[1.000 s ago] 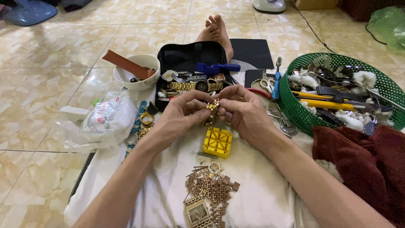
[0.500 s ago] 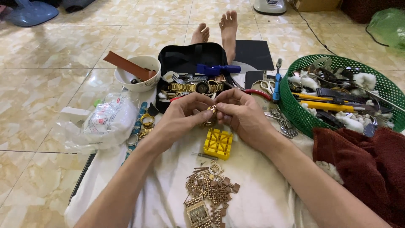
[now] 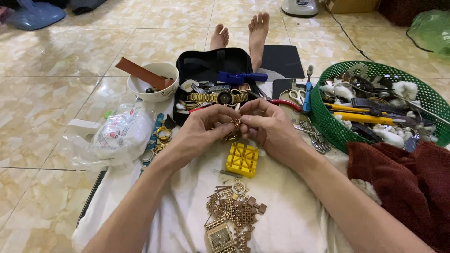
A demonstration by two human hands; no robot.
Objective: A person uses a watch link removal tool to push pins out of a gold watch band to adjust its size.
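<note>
I am holding a small gold watch piece (image 3: 233, 130) pinched between my left hand (image 3: 202, 127) and right hand (image 3: 266, 125), both closed on it (equally near), just above the yellow holder block (image 3: 242, 159) on the white cloth (image 3: 290, 220).
</note>
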